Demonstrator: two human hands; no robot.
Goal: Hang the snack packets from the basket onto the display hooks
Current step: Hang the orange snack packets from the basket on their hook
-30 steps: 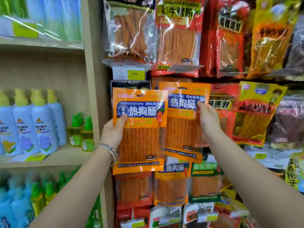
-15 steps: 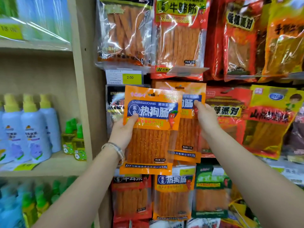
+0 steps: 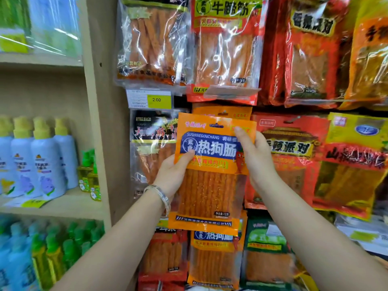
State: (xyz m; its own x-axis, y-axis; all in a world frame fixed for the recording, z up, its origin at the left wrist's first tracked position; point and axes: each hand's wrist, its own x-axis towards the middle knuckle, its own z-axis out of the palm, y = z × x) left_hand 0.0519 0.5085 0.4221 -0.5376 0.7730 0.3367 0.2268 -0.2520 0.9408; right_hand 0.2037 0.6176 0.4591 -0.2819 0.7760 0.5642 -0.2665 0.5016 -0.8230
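Holding an orange snack packet (image 3: pixel 210 175) upright at centre frame, against the wall of hung snacks. Gripping its left edge with the left hand (image 3: pixel 174 175), thumb pressed on the blue label, other fingers behind. Pinching its upper right edge with the right hand (image 3: pixel 256 158), one digit on the front near the corner, the rest behind. Overlapping a matching packet (image 3: pixel 222 112) just behind, only its top strip showing. Silver bracelet (image 3: pixel 161 196) on the left wrist. Yellow price tag (image 3: pixel 156 99) up-left; spray bottles (image 3: pixel 46 164) on the shelf (image 3: pixel 63 204) at far left.
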